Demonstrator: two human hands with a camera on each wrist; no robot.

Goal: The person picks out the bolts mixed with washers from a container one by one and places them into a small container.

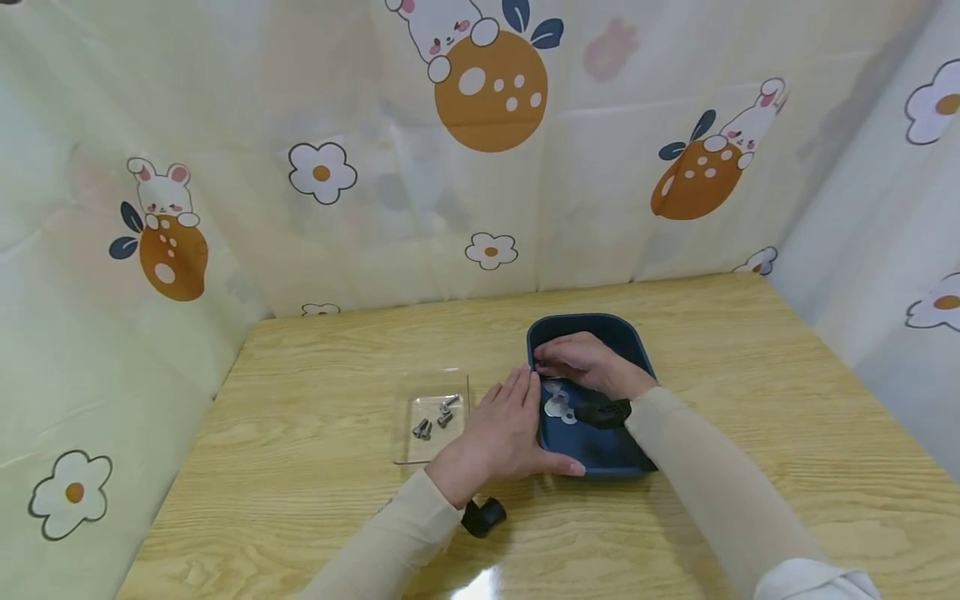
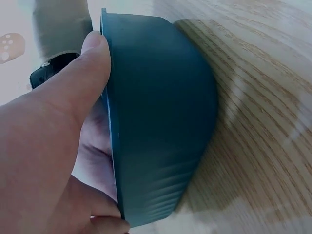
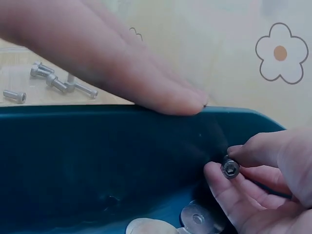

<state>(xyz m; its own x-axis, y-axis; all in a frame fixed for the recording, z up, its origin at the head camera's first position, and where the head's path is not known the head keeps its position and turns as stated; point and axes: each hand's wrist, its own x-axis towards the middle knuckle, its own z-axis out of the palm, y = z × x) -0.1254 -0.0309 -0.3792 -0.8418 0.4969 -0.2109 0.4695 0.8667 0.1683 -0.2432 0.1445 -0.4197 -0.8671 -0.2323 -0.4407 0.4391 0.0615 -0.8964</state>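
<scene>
Inside the dark blue plastic bin [image 1: 600, 457], my right hand [image 1: 588, 363] pinches a socket head screw [image 3: 230, 168] between thumb and fingertips, near the left wall. The screw's hex socket faces the right wrist camera. My left hand [image 1: 504, 432] rests on the bin's rim with its fingers straight along the left side and its thumb along the near edge. Several flat metal washers [image 3: 197, 219] lie on the bin floor below the right hand. In the left wrist view, the left thumb [image 2: 92, 58] touches the rim of the upright bin.
Left of the bin stands a clear plastic tray [image 1: 402, 442] with several screws [image 1: 444, 419] in it. Both sit on a wood-grain table [image 1: 300, 400]. A patterned curtain [image 1: 360, 242] hangs behind and at the sides.
</scene>
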